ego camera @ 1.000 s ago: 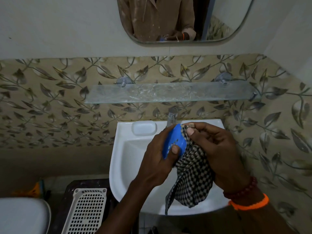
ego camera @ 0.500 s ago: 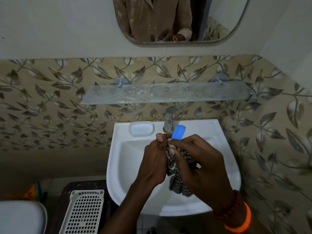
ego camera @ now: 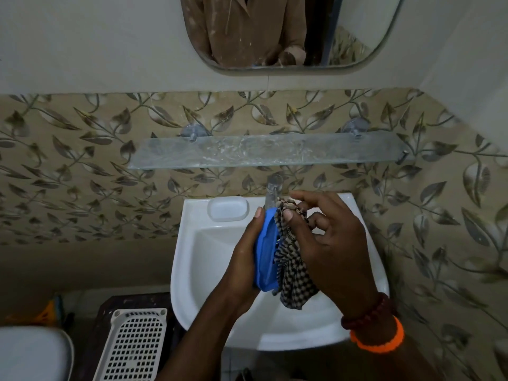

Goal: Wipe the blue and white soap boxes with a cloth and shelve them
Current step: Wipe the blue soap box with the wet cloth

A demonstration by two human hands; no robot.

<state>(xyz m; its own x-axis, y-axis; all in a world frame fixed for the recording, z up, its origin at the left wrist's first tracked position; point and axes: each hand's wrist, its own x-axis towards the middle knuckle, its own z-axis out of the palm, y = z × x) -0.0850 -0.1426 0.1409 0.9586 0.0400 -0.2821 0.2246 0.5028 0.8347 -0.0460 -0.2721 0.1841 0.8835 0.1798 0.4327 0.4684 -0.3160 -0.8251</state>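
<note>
- The soap box (ego camera: 265,257) lies in the left hand (ego camera: 242,259), left of the right hand's fingers (ego camera: 291,215).
- The cloth (ego camera: 294,273) sits between box and those fingers, over the sink (ego camera: 220,298).
- A shelf (ego camera: 264,154) hangs behind the fingers.

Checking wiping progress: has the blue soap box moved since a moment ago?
Yes. The blue soap box dropped from beside the tap to lower over the basin, turned lengthwise.

Blue soap box (ego camera: 265,259), brown-checked cloth (ego camera: 295,281), white sink (ego camera: 275,336), leaf-patterned tiles (ego camera: 82,166)
</note>
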